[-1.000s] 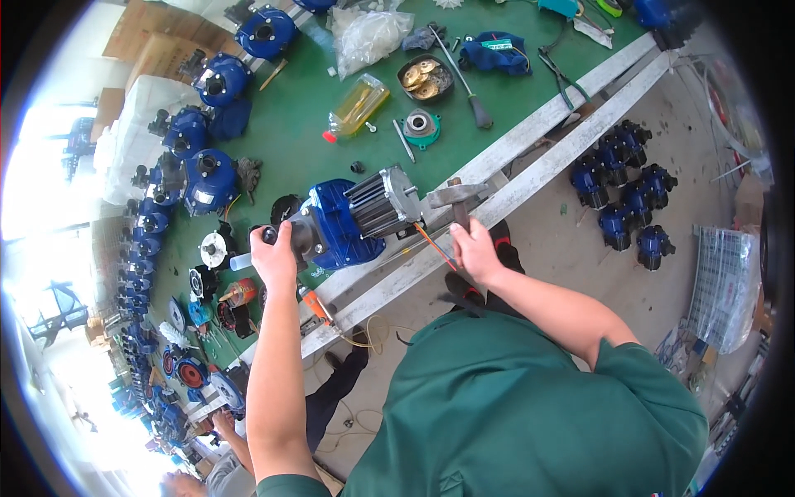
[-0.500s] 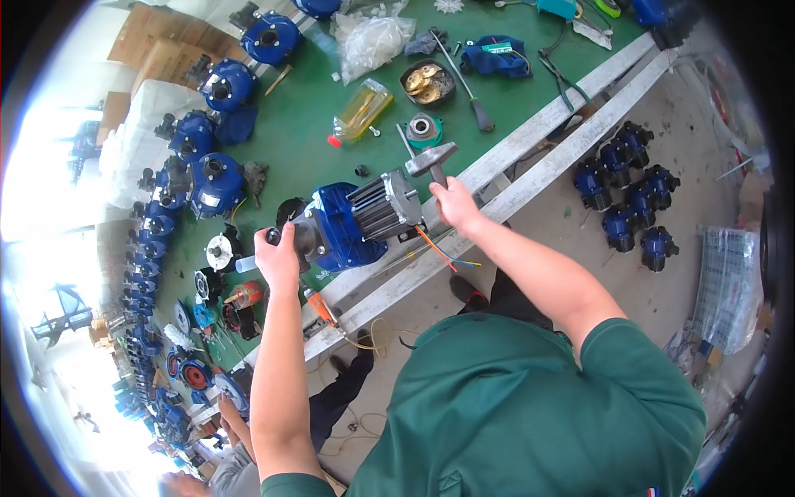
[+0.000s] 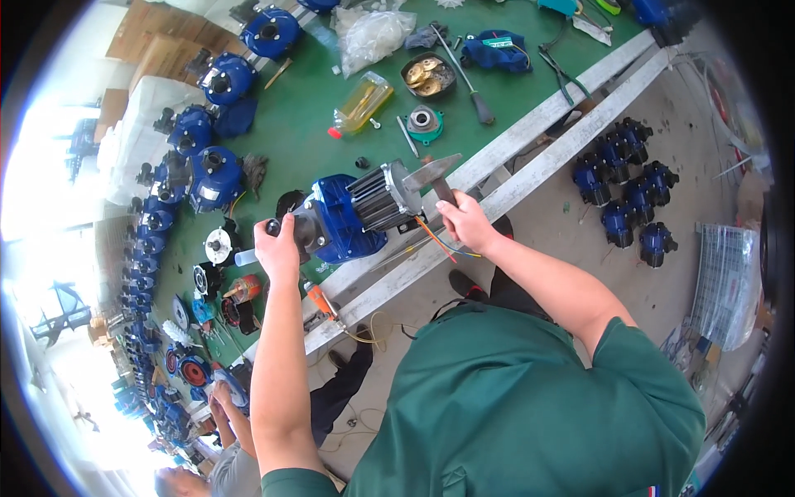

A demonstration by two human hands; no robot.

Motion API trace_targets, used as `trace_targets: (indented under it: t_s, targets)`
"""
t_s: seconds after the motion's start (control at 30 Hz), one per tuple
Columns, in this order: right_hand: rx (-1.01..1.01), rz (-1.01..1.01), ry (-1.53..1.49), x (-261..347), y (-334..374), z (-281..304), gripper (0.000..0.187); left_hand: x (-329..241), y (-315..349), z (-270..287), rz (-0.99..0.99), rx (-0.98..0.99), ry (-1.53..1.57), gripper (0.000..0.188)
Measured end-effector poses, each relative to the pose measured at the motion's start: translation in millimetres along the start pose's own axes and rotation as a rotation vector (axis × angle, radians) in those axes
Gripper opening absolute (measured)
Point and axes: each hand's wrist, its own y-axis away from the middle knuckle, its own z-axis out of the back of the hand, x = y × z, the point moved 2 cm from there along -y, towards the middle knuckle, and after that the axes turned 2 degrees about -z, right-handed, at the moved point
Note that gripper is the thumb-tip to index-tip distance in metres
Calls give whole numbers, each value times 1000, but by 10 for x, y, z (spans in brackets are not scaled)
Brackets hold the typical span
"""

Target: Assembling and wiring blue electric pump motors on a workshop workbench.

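A motor pump with a blue housing (image 3: 338, 217) and a grey finned motor body (image 3: 381, 199) lies along the near edge of the green bench. My left hand (image 3: 278, 250) is closed around the dark grey fitting at its left end, beside a pale tube (image 3: 246, 258). In my right hand (image 3: 465, 222), the fingers wrap the handle of a hammer (image 3: 432, 172). The hammer's head overlaps the motor's right end face; whether it touches, I cannot tell. Orange, blue and yellow wires (image 3: 439, 240) hang from the motor's underside.
Behind the pump lie a green-flanged part (image 3: 424, 123), a bottle of yellow liquid (image 3: 363, 104), a bowl of brass parts (image 3: 427, 77) and a screwdriver (image 3: 479, 103). An orange power tool (image 3: 319, 300) sits at the bench edge. A co-worker's hands (image 3: 222, 394) show lower left.
My right hand has moved toward me and slightly right, and the hammer's head has turned and dropped closer to the motor's end. My left hand keeps its hold; the pump stays in place.
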Motion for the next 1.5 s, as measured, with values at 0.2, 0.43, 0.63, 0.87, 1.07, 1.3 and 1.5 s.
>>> trace_targets:
  t_s: [0.2,0.43,0.63,0.87,1.07,1.3,1.5]
  targets:
    - [-187,-60,-126,-330,201,-48,20,-51,-19,7,63,74,6,57]
    - [-120,-126,-99,-447,43,-91,21,29,-27,4,-7,2,10,51]
    - [-138,-143,-57,-337,-162,77,23,9,-33,31,74,68,15,54]
    - [-308,101,190,-400,-465,-252,32,-55,-24,15,36,69,-3,52]
    - [-252,19,88,-416,-547,-240,36,121,-78,-6,-1,31,50,50]
    - [-310,103,140,-392,-483,-347,30,72,-58,14,-17,5,10,51]
    - [-247,-63,-51,-325,-304,-69,28,40,-59,18,6,36,12,52]
